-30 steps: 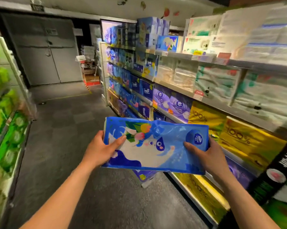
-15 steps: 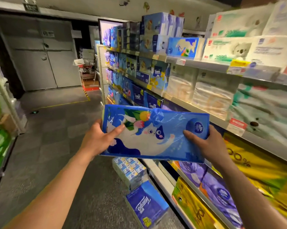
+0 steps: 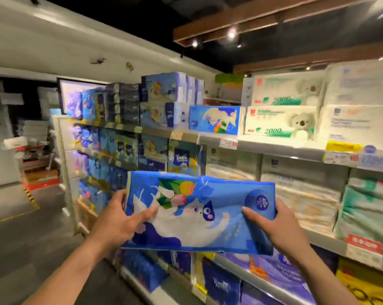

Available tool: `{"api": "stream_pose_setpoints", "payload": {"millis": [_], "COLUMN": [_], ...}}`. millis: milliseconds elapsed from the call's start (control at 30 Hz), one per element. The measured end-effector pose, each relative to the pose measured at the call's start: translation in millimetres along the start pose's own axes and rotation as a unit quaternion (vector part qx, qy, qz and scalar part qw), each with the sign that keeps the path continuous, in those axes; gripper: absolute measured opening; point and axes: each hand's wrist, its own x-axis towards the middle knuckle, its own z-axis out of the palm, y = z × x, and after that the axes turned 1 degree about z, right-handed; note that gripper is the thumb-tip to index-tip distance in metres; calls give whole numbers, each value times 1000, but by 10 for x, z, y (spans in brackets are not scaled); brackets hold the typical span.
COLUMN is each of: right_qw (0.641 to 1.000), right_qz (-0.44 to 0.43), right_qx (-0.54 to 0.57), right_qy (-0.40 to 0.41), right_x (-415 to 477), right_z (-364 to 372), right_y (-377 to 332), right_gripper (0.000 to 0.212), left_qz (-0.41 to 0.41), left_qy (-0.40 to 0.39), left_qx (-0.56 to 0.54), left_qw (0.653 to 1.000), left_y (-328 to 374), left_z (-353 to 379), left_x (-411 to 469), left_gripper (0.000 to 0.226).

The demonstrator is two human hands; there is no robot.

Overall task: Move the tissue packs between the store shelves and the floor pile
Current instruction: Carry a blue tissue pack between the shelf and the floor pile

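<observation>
In the head view, a blue tissue pack (image 3: 199, 212) printed with a white cat and tulips is held in the air at chest height, in front of the middle shelves (image 3: 274, 148) and touching none of them. The left hand (image 3: 118, 219) grips its left end: the thumb lies flat across the printed face, while the other fingers curl behind the pack and are hidden. The right hand (image 3: 274, 223) grips the right end the same way, thumb pressed into the wrapper beside the round logo, with the remaining fingers out of sight behind the end. The pack's back and underside cannot be seen. On the top shelf a matching blue pack (image 3: 214, 119) stands beside white koala packs (image 3: 281, 124). The price tags (image 3: 340, 153) are too blurred to read. The goods at the far left end of the shelves smear into blue and purple shapes. Yellow packs (image 3: 366, 282) at the lower right are cut off by the frame edge. Only a dim strip of the floor (image 3: 32, 238) shows at the left.
</observation>
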Motion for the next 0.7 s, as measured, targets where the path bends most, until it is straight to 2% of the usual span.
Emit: {"api": "stream_pose_setpoints", "payload": {"millis": [100, 200, 400, 467, 533, 700], "right_qw": [999, 997, 997, 994, 990, 971], "right_qz": [-5, -17, -63, -82, -103, -140], "right_qx": [-2, -14, -43, -64, -74, -130], "right_qy": [46, 74, 28, 36, 63, 145], "right_x": [354, 703, 1526, 1798, 2072, 2630], "right_z": [127, 145, 16, -20, -56, -87], "right_y": [-190, -327, -436, -480, -557, -931], "right_gripper": [44, 60, 77, 83, 85, 64], "left_qz": [25, 56, 97, 123, 143, 198], "left_qy": [-21, -55, -87, -81, -75, -43], "left_qx": [-2, -14, -72, -81, -91, -72], "left_qw": [999, 997, 989, 986, 983, 977], "left_y": [95, 194, 301, 333, 445, 792], "left_z": [-105, -79, 153, 231, 303, 464], "left_x": [716, 1300, 2206, 2485, 2754, 3491], "left_gripper": [61, 72, 99, 90, 70, 37]}}
